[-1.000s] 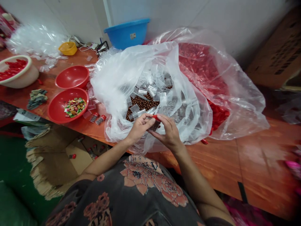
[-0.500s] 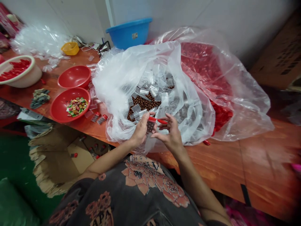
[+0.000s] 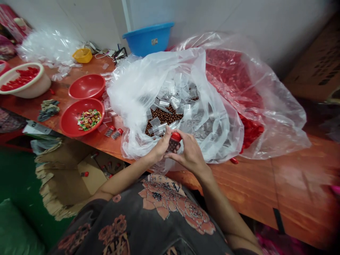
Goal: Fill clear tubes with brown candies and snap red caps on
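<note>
Between my hands is a small clear plastic container (image 3: 173, 144) of dark brown balls, topped by a red cap (image 3: 175, 136). My left hand (image 3: 161, 144) is closed around its left side. My right hand (image 3: 190, 148) curves round the right side, with fingers at the cap and the thumb low by the container. Just beyond lies an open white plastic bag (image 3: 132, 102) with brown balls (image 3: 165, 115) and many clear empty containers (image 3: 175, 102) in it. Two filled, red-capped containers (image 3: 117, 134) lie on the table left of the bag.
Left of the bag stand a red bowl with wrapped sweets (image 3: 66, 122), another red bowl (image 3: 87, 85) and a white basin (image 3: 44, 83) of red parts. A clear bag of red pieces (image 3: 233, 78) lies right. A torn cardboard box (image 3: 61, 177) sits below the table edge.
My right hand moved away from the container with a red piece, then came back to it. The red cap now sits on top, and the container is tilted more upright in my hands.
</note>
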Demonstrator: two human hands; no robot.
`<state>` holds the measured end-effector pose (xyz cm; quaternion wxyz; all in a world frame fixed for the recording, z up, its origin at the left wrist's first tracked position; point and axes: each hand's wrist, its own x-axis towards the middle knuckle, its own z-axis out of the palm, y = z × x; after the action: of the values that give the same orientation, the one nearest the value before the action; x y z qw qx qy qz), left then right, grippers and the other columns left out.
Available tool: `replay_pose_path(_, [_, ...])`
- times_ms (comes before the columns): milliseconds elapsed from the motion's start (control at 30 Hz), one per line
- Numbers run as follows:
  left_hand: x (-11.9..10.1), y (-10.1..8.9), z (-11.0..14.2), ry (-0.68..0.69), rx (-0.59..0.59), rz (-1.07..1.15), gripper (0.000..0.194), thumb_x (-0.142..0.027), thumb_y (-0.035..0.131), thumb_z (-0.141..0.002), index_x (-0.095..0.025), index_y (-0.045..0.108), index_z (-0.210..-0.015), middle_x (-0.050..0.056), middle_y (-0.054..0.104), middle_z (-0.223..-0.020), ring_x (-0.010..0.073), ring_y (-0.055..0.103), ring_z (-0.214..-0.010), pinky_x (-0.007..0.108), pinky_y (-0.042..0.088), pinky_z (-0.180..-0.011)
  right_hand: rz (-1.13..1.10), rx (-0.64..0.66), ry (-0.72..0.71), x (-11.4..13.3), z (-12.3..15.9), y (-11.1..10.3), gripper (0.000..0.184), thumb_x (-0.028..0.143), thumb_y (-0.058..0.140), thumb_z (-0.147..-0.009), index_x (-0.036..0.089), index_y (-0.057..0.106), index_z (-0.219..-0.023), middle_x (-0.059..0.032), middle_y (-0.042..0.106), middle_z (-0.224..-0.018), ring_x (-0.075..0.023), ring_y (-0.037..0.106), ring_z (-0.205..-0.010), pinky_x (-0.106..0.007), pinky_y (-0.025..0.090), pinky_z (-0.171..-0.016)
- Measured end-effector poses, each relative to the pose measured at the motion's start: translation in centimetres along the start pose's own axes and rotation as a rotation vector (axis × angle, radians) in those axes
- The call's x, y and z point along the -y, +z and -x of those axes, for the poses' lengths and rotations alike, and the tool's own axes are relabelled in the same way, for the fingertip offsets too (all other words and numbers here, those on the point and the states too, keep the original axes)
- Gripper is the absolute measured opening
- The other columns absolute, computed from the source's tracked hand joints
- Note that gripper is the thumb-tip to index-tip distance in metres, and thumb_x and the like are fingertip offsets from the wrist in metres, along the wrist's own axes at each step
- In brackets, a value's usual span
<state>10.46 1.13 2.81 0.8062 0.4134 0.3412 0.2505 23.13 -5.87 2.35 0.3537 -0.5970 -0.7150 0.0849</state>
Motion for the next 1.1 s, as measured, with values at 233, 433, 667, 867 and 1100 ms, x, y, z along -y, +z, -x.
replay_pose_path(233, [0.3, 0.3, 0.3, 0.0, -0.047, -0.006, 0.041, -0.057, 0.048, -0.089, -0.018, 0.058, -0.095, -0.003, 0.052, -0.055, 0.0091, 0.048, -0.045, 0.02, 0.038, -0.043, 0.292, -0.011, -0.185, -0.2, -0.8, -0.5, 0.068, 0.065, 0.057, -0.08, 0.016, 0.05, -0.126, -0.0163, 0.061, -0.121, -0.0305, 0.055, -0.108, -0.043, 0.042, -0.089])
replay_pose_path(433, [0.9, 0.2, 1.3, 0.079, -0.055, -0.032, 0.039, -0.047, 0.041, -0.091, -0.018, 0.055, -0.113, -0.006, 0.048, -0.05, 0.0088, 0.042, -0.04, 0.019, 0.032, -0.04, 0.337, 0.001, -0.317, -0.5, -0.8, -0.1, 0.059, 0.07, 0.052, -0.08, 0.019, 0.058, -0.109, -0.0137, 0.065, -0.115, -0.027, 0.057, -0.102, -0.04, 0.037, -0.086])
replay_pose_path(667, [1.3, -1.7, 2.6, 0.032, -0.043, 0.068, 0.053, -0.059, 0.038, -0.091, -0.016, 0.056, -0.117, -0.004, 0.052, -0.053, 0.0095, 0.045, -0.04, 0.02, 0.035, -0.04, 0.244, -0.05, -0.346, 0.3, -0.5, 1.8, 0.065, 0.062, 0.061, -0.078, 0.018, 0.05, -0.124, -0.0132, 0.064, -0.117, -0.0276, 0.056, -0.103, -0.04, 0.037, -0.087])
replay_pose_path(867, [0.6, -3.5, 2.5, -0.079, -0.03, 0.25, 0.067, -0.074, 0.038, -0.085, -0.016, 0.06, -0.109, 0.0, 0.057, -0.058, 0.0105, 0.051, -0.045, 0.023, 0.043, -0.046, 0.096, 0.03, -0.192, 1.0, -1.3, 3.2, 0.067, 0.062, 0.062, -0.076, 0.021, 0.047, -0.127, -0.0106, 0.061, -0.121, -0.0267, 0.056, -0.108, -0.04, 0.04, -0.089])
replay_pose_path(1100, [0.6, -2.4, 3.4, 0.043, -0.139, 0.059, 0.047, -0.055, 0.04, -0.092, -0.019, 0.055, -0.117, -0.006, 0.044, -0.049, 0.0088, 0.039, -0.038, 0.02, 0.033, -0.039, 0.221, -0.035, -0.352, 1.6, -1.5, 3.7, 0.068, 0.062, 0.06, -0.078, 0.016, 0.05, -0.127, -0.013, 0.064, -0.112, -0.027, 0.058, -0.103, -0.041, 0.041, -0.088])
